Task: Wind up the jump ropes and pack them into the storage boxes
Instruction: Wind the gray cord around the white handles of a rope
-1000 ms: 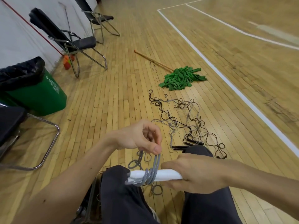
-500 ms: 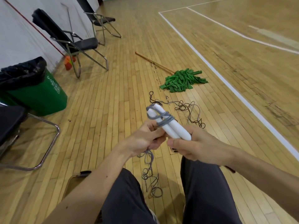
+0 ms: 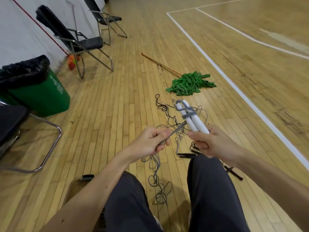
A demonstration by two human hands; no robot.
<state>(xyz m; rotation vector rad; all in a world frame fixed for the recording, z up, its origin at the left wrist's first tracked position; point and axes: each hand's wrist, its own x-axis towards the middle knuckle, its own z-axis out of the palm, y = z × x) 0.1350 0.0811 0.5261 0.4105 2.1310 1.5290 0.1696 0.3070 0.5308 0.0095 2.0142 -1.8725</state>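
Head cam, R hand (image 3: 213, 143) grips white handles (image 3: 196, 122), L hand (image 3: 148, 143) pinches grey rope (image 3: 188, 115), bin (image 3: 33, 99) print unreadable

Glossy wood floor (image 3: 117, 124), smooth plastic handles (image 3: 194, 119)

Handles (image 3: 196, 122) are recorded as plain white; the rope (image 3: 188, 114) is noted as grey. Loose cords (image 3: 164, 108) are logged as black-brown. The mop head (image 3: 189, 83) is seen as green, its stick (image 3: 161, 64) tan. The bin (image 3: 38, 99) is noted green with white print, its liner (image 3: 25, 71) black. The floor (image 3: 117, 124) is recorded as yellow-brown strips crossed by white lines (image 3: 234, 86). Trousers (image 3: 212, 190): dark grey. Chair seat (image 3: 91, 43): black.
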